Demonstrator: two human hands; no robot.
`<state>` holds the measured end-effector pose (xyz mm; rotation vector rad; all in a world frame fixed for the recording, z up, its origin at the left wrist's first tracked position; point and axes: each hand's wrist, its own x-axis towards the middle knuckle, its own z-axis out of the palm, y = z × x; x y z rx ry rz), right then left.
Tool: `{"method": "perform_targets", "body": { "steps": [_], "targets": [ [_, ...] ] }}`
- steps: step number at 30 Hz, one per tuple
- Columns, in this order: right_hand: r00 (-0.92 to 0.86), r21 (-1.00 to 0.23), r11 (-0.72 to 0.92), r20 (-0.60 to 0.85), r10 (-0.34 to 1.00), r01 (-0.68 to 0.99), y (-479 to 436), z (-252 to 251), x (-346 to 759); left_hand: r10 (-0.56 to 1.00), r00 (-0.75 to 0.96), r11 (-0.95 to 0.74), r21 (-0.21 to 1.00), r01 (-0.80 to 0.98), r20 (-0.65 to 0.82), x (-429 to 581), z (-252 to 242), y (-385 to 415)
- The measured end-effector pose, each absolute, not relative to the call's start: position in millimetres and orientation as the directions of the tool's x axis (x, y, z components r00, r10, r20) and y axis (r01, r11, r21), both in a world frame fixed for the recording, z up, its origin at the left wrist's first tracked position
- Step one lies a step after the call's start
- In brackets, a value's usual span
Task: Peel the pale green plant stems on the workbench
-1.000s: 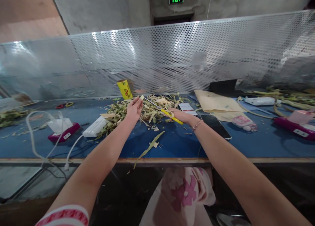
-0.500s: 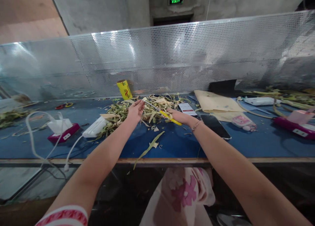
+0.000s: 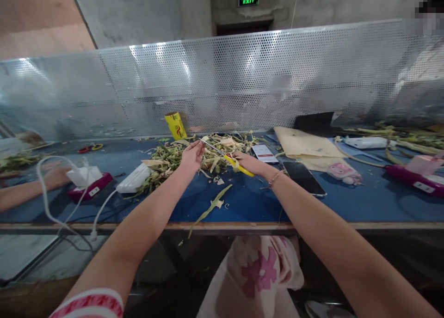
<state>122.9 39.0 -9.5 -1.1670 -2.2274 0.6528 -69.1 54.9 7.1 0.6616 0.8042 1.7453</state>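
Note:
My right hand (image 3: 249, 162) is closed on a yellow-handled knife (image 3: 235, 163) whose thin blade points up and left. The blade tip reaches my left hand (image 3: 191, 155), whose fingers pinch a small pale piece of plant stalk (image 3: 204, 139). Both hands hover over a heap of green and tan plant trimmings (image 3: 180, 157) on the blue table (image 3: 243, 202). A long peeled strip (image 3: 211, 207) lies nearer the front edge.
A yellow packet (image 3: 175, 125) stands behind the heap. A dark phone (image 3: 303, 175), a white card (image 3: 264, 153), brown paper (image 3: 305, 144) and pink devices (image 3: 416, 177) lie right. A pink device (image 3: 89, 188) with white cables lies left. Another person's arm (image 3: 24, 191) rests at far left. A perforated metal screen (image 3: 243, 77) backs the table.
Both hands have sunk slightly toward the heap, the knife drawing left with them. Another person's arm has come into view at the far left.

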Motion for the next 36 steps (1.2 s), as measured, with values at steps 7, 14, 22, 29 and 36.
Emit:
{"method": "perform_targets", "body": {
  "steps": [7,14,22,29,36],
  "targets": [
    [-0.591,-0.582,0.645,0.319,0.741,0.496,45,-13,123,0.948,-0.312,-0.241,0.771,-0.589,0.057,-70,10,54],
    [-0.58,-0.576,0.639,0.318,0.75,0.51,43,-13,121,0.947,-0.316,-0.242,0.76,-0.603,0.051,-70,11,55],
    [-0.586,-0.555,0.667,0.351,0.73,0.498,48,-15,122,0.948,-0.311,-0.242,0.769,-0.592,0.059,-70,10,54],
    [-0.572,-0.574,0.661,0.364,0.735,0.484,50,-16,121,0.945,-0.323,-0.242,0.774,-0.585,0.052,-71,11,54],
    [-0.418,-0.6,0.534,0.337,0.844,0.595,56,-14,126,0.949,-0.311,-0.226,0.799,-0.557,0.051,-72,9,55]
  ]
}}
